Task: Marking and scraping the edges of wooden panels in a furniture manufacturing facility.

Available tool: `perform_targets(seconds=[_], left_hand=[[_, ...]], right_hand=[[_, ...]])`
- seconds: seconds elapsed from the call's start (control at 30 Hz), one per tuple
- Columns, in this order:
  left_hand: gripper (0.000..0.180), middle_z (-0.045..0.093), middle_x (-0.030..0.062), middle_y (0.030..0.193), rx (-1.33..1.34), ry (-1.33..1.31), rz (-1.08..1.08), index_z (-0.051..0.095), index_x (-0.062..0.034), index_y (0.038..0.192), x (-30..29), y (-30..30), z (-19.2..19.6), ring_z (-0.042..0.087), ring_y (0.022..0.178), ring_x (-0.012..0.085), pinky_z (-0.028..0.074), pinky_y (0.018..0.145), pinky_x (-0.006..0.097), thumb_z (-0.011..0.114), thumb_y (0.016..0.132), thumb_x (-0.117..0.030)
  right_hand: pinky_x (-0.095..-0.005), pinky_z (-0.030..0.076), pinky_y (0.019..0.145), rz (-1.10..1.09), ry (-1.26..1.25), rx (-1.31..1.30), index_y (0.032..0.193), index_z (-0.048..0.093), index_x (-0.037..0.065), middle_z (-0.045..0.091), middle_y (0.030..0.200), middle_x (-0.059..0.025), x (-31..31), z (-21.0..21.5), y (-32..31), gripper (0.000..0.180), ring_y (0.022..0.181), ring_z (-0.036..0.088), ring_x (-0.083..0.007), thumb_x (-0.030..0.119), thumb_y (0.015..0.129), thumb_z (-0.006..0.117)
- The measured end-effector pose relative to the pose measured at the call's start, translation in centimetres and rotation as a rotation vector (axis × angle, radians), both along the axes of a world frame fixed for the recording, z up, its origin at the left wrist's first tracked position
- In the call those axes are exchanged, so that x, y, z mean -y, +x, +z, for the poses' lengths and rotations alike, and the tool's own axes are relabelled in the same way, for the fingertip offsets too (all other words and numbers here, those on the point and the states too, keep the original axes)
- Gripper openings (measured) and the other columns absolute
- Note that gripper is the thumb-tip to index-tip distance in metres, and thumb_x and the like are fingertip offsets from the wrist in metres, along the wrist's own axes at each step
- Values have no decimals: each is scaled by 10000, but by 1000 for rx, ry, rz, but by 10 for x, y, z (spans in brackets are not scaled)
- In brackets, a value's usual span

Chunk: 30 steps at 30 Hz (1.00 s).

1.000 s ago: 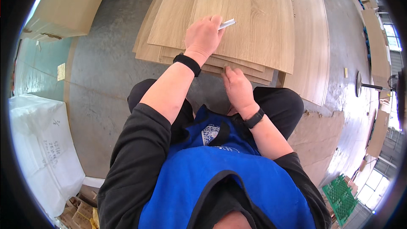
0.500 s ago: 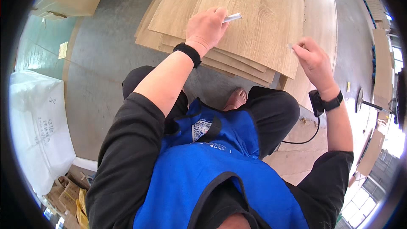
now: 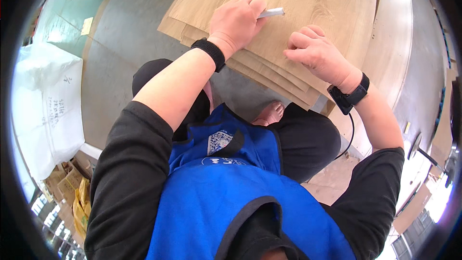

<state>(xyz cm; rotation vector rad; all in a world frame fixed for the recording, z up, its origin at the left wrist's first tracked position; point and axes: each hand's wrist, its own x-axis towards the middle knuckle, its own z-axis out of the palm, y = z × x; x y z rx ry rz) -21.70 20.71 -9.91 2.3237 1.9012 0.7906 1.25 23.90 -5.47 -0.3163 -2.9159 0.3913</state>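
My left hand [image 3: 239, 23] is closed around a short, slim silver-white stick [image 3: 272, 13], whose far end pokes out past the thumb to the right. It is held over the top of a stack of wood-grain boards [image 3: 308, 5]. To the right, my right hand [image 3: 318, 54] is curled with thumb and fingers pressed together above the same top board. Whatever it may hold is hidden by the fingers. Beneath the top panel, the edges of several lower boards [image 3: 274, 70] stick out toward me, slightly out of line.
A paler long panel [image 3: 392, 43] lies along the stack's right side. At the left stand a white wrapped package [image 3: 60, 106] and a greenish wrapped sheet [image 3: 70, 17]. Cardboard scraps [image 3: 65, 183] and a yellow bag [image 3: 82, 207] are at lower left. A black cable [image 3: 350, 139] hangs from my right wrist.
My right hand has moved left across the top board, closer to my left hand. The small clear bit at its fingertips no longer shows. My left hand still grips the stick, slightly higher in view.
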Motion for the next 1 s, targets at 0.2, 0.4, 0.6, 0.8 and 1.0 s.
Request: perform_targets(seconds=[0.2, 0.4, 0.6, 0.8, 1.0], left_hand=[[200, 619, 88, 819, -15, -38, 14, 522, -106, 853, 0, 1, 3, 616, 764, 326, 491, 626, 434, 627, 833, -275], [202, 620, 84, 826, -10, -27, 11, 527, -110, 857, -1, 2, 1, 618, 770, 324, 492, 626, 433, 618, 843, -289], [200, 621, 80, 824, -22, -9, 7, 537, -113, 867, 0, 0, 0, 621, 768, 319, 492, 626, 427, 620, 843, -294], [199, 619, 81, 820, -27, -9, 3, 536, -110, 867, -2, 1, 1, 618, 773, 319, 489, 630, 425, 624, 834, -286], [181, 624, 77, 830, -26, -33, 13, 541, -115, 866, 0, 0, 2, 619, 791, 313, 494, 656, 429, 620, 836, -275]], right_hand=[[-332, 404, 858, 48, -18, 6, 761, 568, 148, 493, 842, -4, -2, -3, -1, 46, 872, 523, -206, 174, 740, 536], [-346, 394, 879, 61, 10, 0, 744, 562, 138, 495, 849, -6, 1, -1, 2, 53, 887, 523, -204, 178, 741, 526], [-348, 402, 868, 75, 36, 9, 753, 564, 136, 501, 850, -7, 3, 2, 10, 60, 906, 528, -208, 183, 743, 528], [-347, 409, 848, 11, 28, -34, 770, 561, 143, 498, 843, -7, 3, -7, 4, 55, 888, 530, -210, 177, 735, 536], [-348, 404, 866, 51, -1, -37, 773, 571, 143, 502, 847, -2, 5, -4, 5, 63, 900, 531, -206, 178, 733, 537]])
